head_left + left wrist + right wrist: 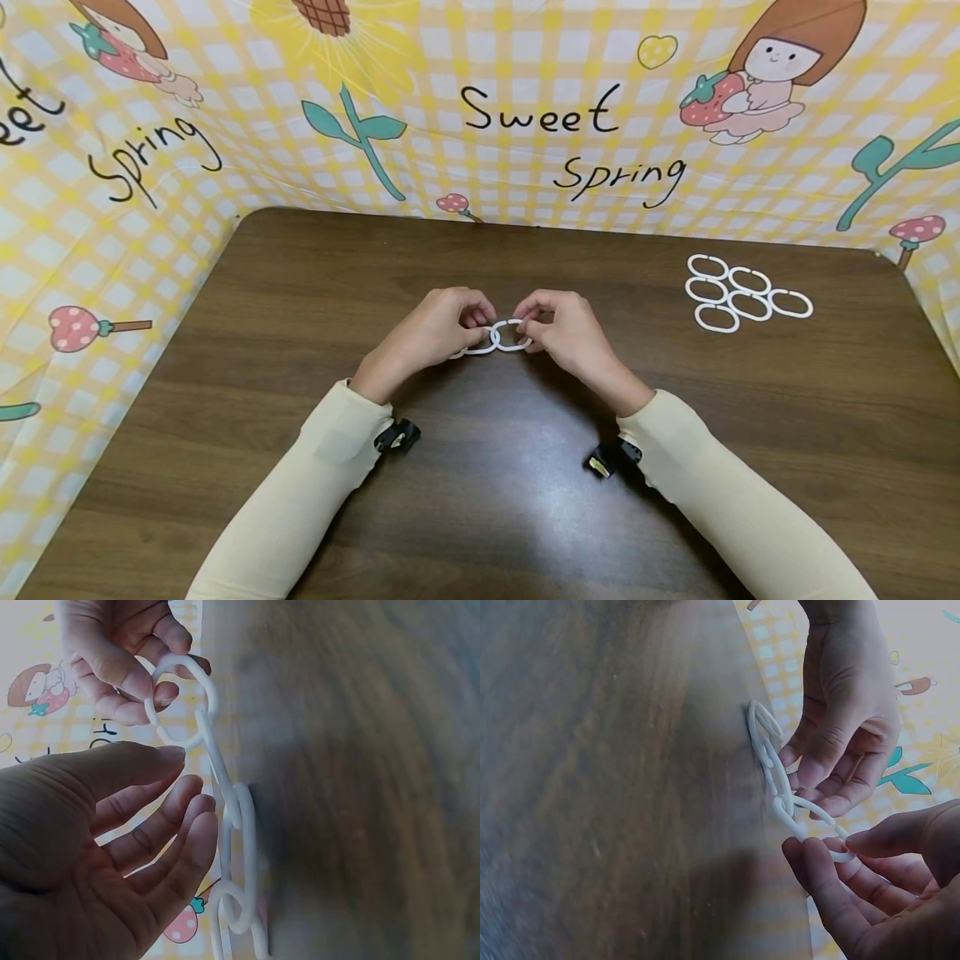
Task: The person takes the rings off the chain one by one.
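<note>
Near the table's middle, my right hand (566, 329) pinches a white oval plastic link (512, 348) between thumb and fingers. This link is the end of a short chain (247, 855) of joined white links that trails off to the left. In the right wrist view, a small gap shows in the end link's ring near the right thumb. My left hand (438, 327) is beside the chain, thumb and fingers loosely bent and apart, with none wrapped round a link in the left wrist view. In the head view it hides part of the chain.
Several loose white links (812, 305) lie flat in a cluster at the right rear of the brown wooden table (495, 517). A yellow checked cloth (510, 50) with printed figures rises behind the table and along its left side. Each sleeve carries a small black camera (397, 436).
</note>
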Demonstrator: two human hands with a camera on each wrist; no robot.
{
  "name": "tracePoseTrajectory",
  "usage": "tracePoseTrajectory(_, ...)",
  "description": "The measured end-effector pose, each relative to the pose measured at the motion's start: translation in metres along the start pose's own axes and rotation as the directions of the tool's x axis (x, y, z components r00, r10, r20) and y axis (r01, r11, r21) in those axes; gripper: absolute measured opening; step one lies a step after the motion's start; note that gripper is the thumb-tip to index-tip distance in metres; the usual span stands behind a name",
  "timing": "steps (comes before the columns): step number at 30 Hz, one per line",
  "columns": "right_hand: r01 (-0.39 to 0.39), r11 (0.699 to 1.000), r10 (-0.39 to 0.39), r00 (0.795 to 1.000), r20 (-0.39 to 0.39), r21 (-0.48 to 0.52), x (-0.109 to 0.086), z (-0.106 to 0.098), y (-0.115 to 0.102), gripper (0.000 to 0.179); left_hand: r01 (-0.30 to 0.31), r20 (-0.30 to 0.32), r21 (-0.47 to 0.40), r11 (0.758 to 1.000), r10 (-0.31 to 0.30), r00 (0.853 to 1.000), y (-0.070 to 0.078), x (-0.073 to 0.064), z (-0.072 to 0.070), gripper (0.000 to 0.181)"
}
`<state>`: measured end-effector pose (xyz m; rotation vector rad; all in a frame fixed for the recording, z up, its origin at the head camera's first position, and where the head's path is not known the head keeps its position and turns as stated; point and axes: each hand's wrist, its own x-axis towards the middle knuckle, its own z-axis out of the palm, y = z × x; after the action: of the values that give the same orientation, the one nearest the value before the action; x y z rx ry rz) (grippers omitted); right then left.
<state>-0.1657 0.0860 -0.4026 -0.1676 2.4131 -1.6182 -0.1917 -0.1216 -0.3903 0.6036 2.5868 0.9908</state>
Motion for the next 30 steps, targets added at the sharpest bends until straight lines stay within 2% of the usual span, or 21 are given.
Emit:
tracePoseTrajectory(6, 0.001, 1.000, -0.001, 1.000, -0.005, -0.016, -0.001, -0.004, -0.001, 0.012, 0.009, -0.009, 0.059, 0.998, -0.008, 1.000, -0.001, 0.001, -0.001, 0.013)
tracePoseTrajectory(15, 0.011, 1.000, -0.012, 1.000, -0.023, -0.024, -0.003, -0.009, -0.001, 0.012, 0.053, -0.024, 0.159, 0.986, -0.050, 0.998, -0.001, 0.001, 0.000, 0.013)
tracePoseTrajectory(30, 0.024, 0.999, -0.025, 0.999, -0.029, -0.025, -0.005, -0.014, -0.004, 0.012, 0.128, -0.015, 0.211, 0.969, -0.128, 0.992, 0.002, 0.007, 0.005, 0.009)
